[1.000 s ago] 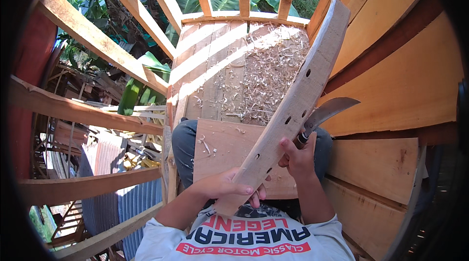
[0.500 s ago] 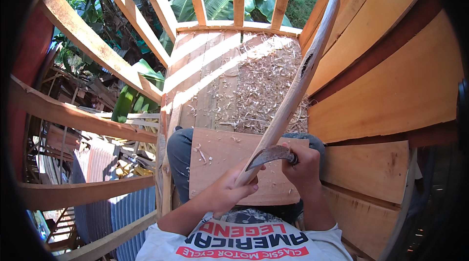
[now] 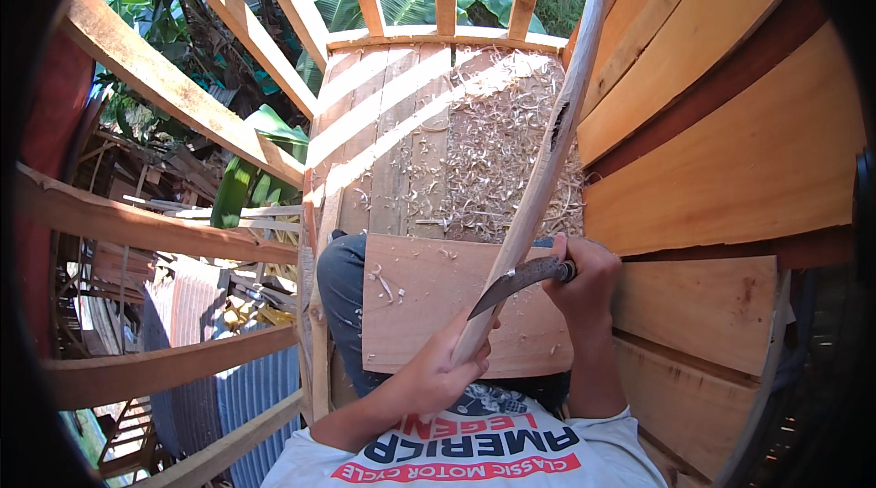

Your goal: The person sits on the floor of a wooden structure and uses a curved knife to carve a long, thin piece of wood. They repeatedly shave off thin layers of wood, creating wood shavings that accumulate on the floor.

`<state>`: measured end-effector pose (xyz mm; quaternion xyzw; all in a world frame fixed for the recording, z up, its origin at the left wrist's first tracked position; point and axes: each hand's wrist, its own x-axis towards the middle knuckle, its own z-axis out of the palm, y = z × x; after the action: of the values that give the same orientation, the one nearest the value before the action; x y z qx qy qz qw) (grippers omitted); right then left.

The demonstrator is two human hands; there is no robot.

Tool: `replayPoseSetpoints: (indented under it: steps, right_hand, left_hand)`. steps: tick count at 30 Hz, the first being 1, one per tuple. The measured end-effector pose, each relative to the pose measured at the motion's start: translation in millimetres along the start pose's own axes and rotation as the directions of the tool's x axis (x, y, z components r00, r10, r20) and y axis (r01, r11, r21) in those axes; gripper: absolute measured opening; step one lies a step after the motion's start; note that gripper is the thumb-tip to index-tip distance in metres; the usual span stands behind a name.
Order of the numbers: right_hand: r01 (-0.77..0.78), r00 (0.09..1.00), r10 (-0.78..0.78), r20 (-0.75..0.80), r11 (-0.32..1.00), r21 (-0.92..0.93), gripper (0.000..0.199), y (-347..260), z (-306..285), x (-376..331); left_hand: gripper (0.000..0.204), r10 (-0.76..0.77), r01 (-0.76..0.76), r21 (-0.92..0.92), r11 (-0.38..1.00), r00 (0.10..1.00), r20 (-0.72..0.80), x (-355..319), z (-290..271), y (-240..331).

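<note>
Blade position has changed since a second ago: the curved knife (image 3: 513, 280), then raised to the right of the wooden slat (image 3: 538, 182), is now laid across the slat's lower part, tip pointing left and down. The slat, earlier shown broad-face on, is now turned edge-on and appears as a narrow, pale, slightly bowed strip with a dark split near mid-length. Its lower end is enclosed by the left hand (image 3: 442, 377), fingers wrapped tight; its upper end reaches the top rail. The knife handle is gripped in the closed right hand (image 3: 586, 280). A flat, reddish, smooth-sawn board (image 3: 415, 305) is laid across the lap beneath the work, with a few chips on it. Curled pale shavings (image 3: 493, 146) are scattered over the plank floor (image 3: 383, 141). A plank wall (image 3: 730, 150) stands close on the right; an open timber railing (image 3: 164, 86) stands on the left.
</note>
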<state>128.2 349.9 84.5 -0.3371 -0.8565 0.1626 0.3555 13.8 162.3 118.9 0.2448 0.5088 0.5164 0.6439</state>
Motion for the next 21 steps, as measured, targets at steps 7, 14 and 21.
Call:
replayPoseSetpoints:
  steps: [7,14,21]
  right_hand:
    - [-0.516,0.83,0.534,-0.161,0.845,0.142,0.039,79.6,-6.9,30.2]
    - [-0.23,0.963,0.204,0.179,0.963,0.143,0.033,23.5,-10.7,-2.3]
    - [-0.104,0.983,0.094,0.155,0.993,0.057,0.027,1.8,-3.0,-5.3]
  left_hand:
    - [0.046,-0.15,0.137,0.099,0.986,0.979,0.138,-17.3,5.6,-29.2]
    - [0.046,-0.114,0.109,-0.099,0.989,0.993,-0.043,-6.4,-30.5,-21.7]
    - [0.041,-0.026,0.026,0.087,0.996,1.0,-0.005,3.1,-24.6,-16.1]
